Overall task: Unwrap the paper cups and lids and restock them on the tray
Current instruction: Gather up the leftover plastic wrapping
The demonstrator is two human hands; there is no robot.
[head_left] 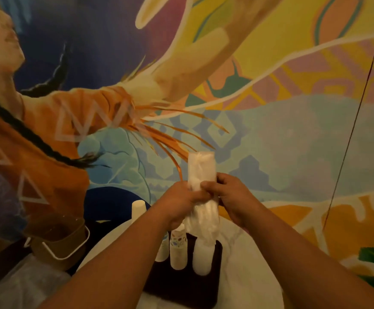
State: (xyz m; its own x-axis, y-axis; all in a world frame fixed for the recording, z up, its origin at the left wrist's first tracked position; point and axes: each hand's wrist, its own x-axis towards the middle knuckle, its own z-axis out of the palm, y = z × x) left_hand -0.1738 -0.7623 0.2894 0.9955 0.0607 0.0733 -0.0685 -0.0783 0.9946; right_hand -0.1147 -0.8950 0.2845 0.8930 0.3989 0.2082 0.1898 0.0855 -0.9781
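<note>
You hold a clear plastic sleeve (201,175) upright in front of you, and both your hands grip it at about its middle. Your left hand (181,201) is clenched around the crumpled plastic on the left side of the sleeve. Your right hand (230,197) pinches the sleeve from the right side, with the thumb and fingertips (206,185) pressed on the plastic. The two hands touch each other at the sleeve. What is inside the upper part of the sleeve is too blurred to tell.

The lower end of the sleeve hangs down over a white cup stack (202,257), which stands on the dark tray (181,286) below your hands. Just to the left of this stack stands a patterned cup stack (177,248), also on the tray. Further left, partly hidden behind your left forearm, is another white stack (162,253). The tray lies on a white desk (244,264).

Well to the left of the tray there is a brown container with a white rim (59,239). Behind it, near the wall, one more white cup stack (138,210) stands. A colourful mural (270,108) fills the wall behind the sleeve.
</note>
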